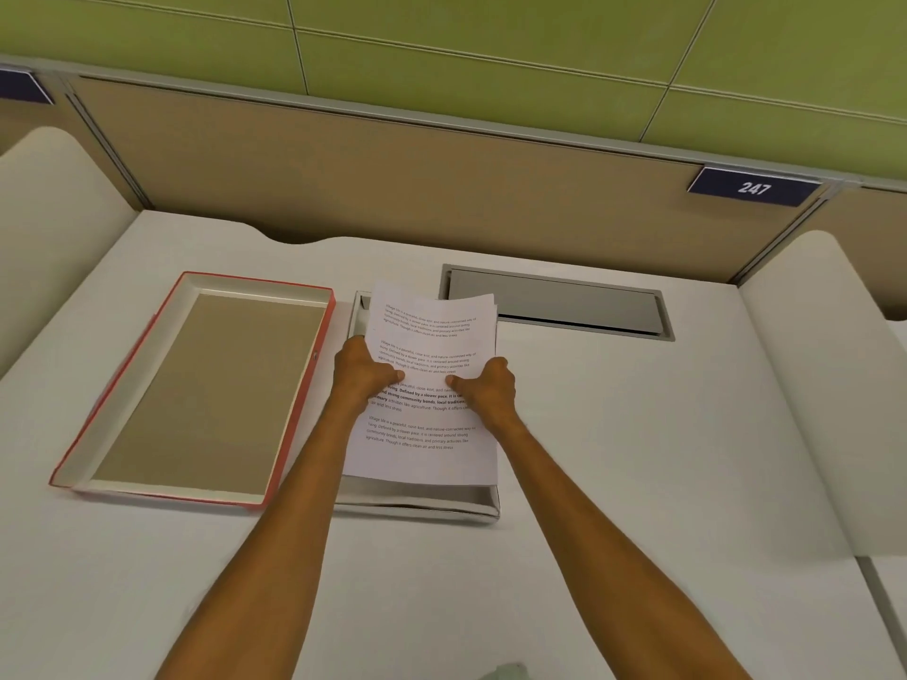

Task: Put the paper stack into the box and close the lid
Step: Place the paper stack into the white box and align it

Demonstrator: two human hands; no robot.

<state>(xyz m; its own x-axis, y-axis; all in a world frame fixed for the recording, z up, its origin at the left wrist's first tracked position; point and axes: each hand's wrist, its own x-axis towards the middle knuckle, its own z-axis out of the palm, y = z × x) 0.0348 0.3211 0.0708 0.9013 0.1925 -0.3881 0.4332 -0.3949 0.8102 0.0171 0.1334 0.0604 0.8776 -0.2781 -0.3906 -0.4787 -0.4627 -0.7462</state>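
Note:
A stack of white printed paper (432,331) is held over the open white box (422,503), which lies on the desk at the centre. My left hand (363,373) grips the stack's left edge and my right hand (486,390) grips its right edge, thumbs on top. The stack covers most of the box; only the box's near wall and a far left corner show. The red-edged lid (206,385) lies upside down on the desk, left of the box, its brown inside facing up.
A grey cable hatch (554,301) is set into the white desk (638,458) just behind and right of the box. Tan partition panels stand at the back, one with a "247" plate (753,188). Rounded white dividers rise at the far left and right.

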